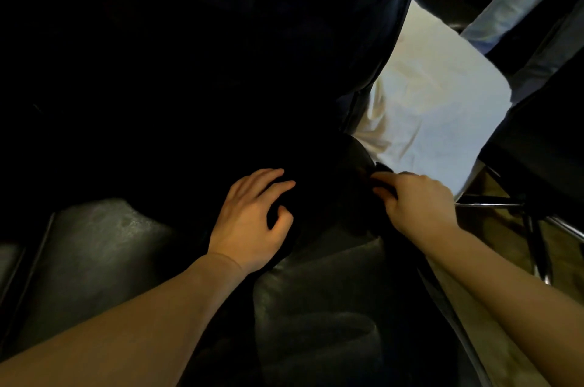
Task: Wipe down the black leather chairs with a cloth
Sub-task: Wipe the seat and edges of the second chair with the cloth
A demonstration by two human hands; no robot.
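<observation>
Very dark shot, head view looking down on a black leather chair (319, 301). Its seat is taking up the lower frame from 8 to 5 o'clock, and its back (373, 23) is rising toward 12, mostly lost in shadow.

Left hand (252, 222) is lying just below centre, about 6 o'clock, on a dark mass where seat meets back. Fingers are spreading forward, loosely bent, thumb curling in beside them. Cannot tell whether that mass is a cloth or just chair leather; too dark. Cannot tell if the hand is holding anything.

Right hand (417, 206) is sitting at about 4 o'clock, at the chair's right edge. Its fingers are curling around something dark and pinching it against the thumb; what it is, cannot tell.

A white sheet-covered surface (436, 108) is showing at 2 o'clock, behind the chair back. Another dark chair (537, 140) is standing at 3 o'clock, with chrome legs (534, 228) beneath it over a brownish floor (493, 222). Both forearms are coming in bare from the bottom corners.
</observation>
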